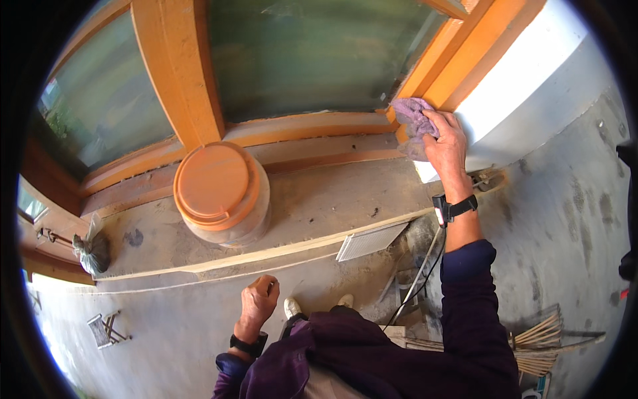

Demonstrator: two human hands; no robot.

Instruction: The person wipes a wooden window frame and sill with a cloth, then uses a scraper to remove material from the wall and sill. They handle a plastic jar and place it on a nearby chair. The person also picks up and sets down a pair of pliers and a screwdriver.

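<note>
My right hand [447, 142] grips a purple cloth [416, 117], pressing it against the lower right corner of an orange wooden window frame [438, 60]. Part of the cloth hangs down over the sill edge beside the white wall end. My left hand [259, 301] is held in front of my body with its fingers curled in, and I see nothing in it. The dark window pane [314, 60] lies left of the cloth. On the dusty ledge [319, 199] below stands a clear plastic tub with an orange lid [214, 182], farther left than the cloth.
A tied plastic bag [92, 249] sits at the ledge's left end, near a metal latch. Under the ledge leans a pale panel [371, 242]. A folding stool [107, 329] stands on the concrete floor at left. A rake with thin tines [541, 339] lies at lower right.
</note>
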